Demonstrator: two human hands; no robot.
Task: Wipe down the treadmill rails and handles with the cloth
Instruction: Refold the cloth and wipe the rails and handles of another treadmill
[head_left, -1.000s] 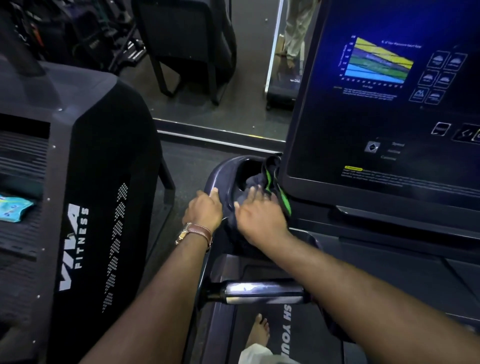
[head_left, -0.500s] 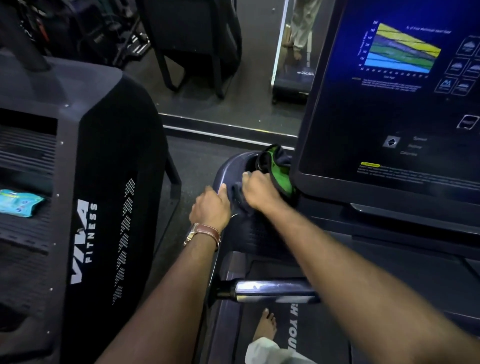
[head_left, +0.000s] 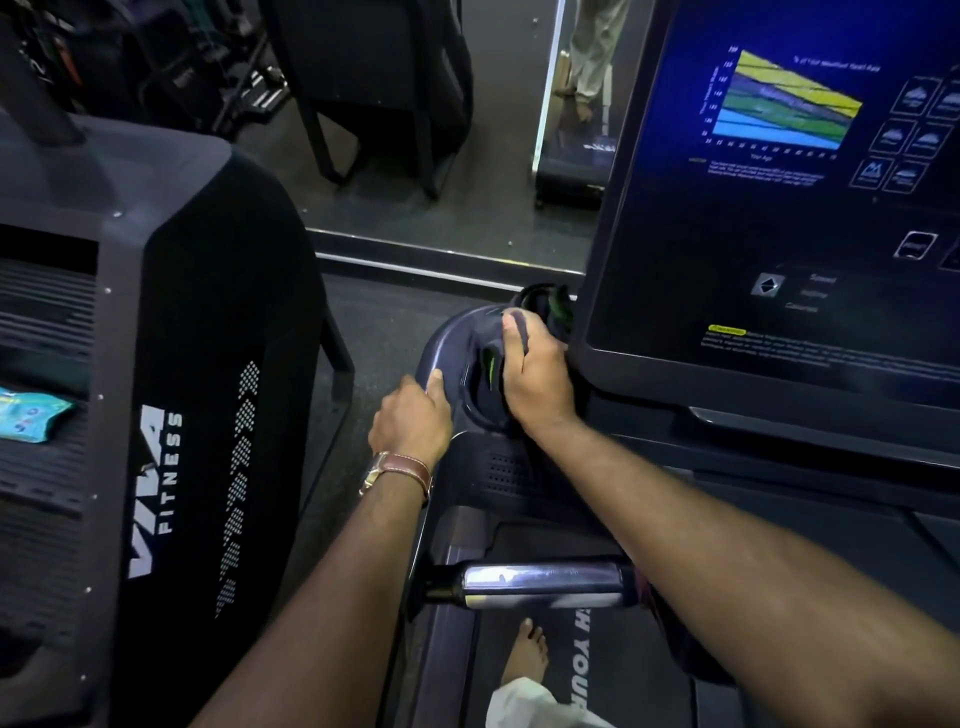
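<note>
My right hand (head_left: 535, 376) grips a dark cloth with green trim (head_left: 551, 309) and pushes it into the round cup holder (head_left: 457, 332) at the left corner of the treadmill console. Most of the cloth is hidden under the hand; one end sticks up against the screen's edge. My left hand (head_left: 413, 418), with a brown-strapped watch on the wrist, rests on the cup holder's outer rim, thumb on top. The chrome handle (head_left: 540, 584) runs across below both arms.
The big console screen (head_left: 789, 208) rises at the right, close to my right hand. A second black treadmill (head_left: 171, 415) stands at the left with a blue packet (head_left: 28, 413) on its deck. A mirror wall (head_left: 431, 130) lies ahead. My bare foot (head_left: 527, 654) is on the belt.
My right hand has carried the cloth forward from the near edge of the cup holder into and over its far side. The left hand stayed on the rim.
</note>
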